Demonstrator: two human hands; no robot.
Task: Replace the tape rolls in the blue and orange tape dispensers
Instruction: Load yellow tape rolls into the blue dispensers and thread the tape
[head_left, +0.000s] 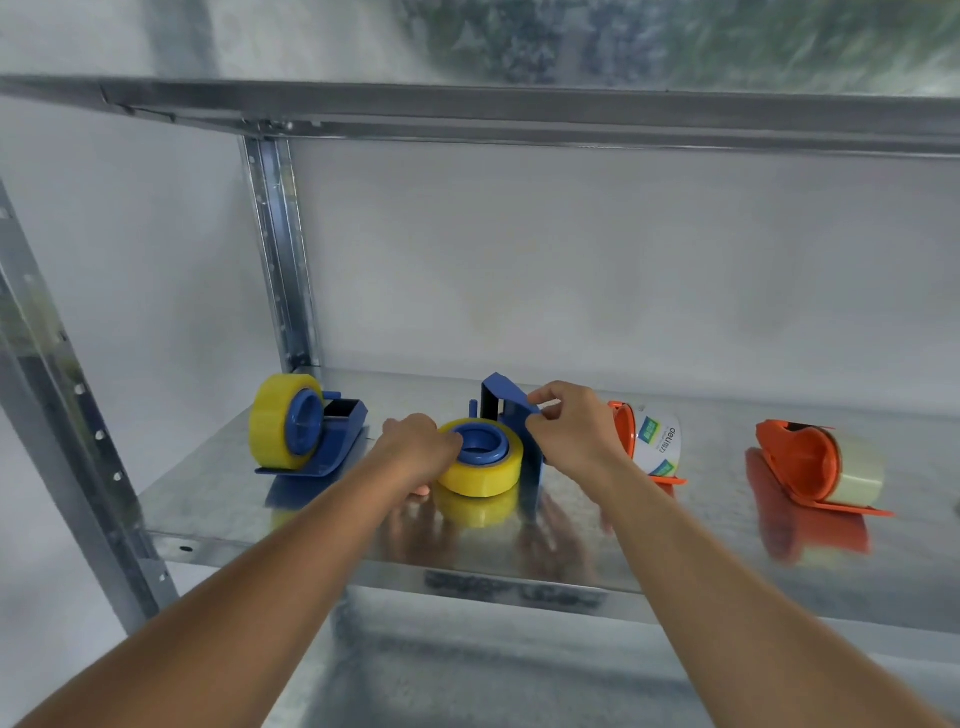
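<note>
Head view: on the metal shelf (311, 519) a blue tape dispenser (514, 415) lies tipped on its side at centre, so that its blue hub faces up and the yellow tape roll (480, 470) on it can be worked on from above. The left hand (415, 447) curls round the roll's 9 o'clock edge, probably steadying or seating it. The right hand (566, 431) pinches the dispenser's blue frame at 3 o'clock of the roll, apparently bracing it. The roll is thick, glossy and translucent yellow and looks full. At 9 o'clock stands a second blue dispenser (311, 431) with its own yellow roll. At 3 o'clock, behind the right hand, is an orange dispenser (631, 436) with a labelled clear roll; farther right another orange dispenser (810, 467) carries a clear roll.
</note>
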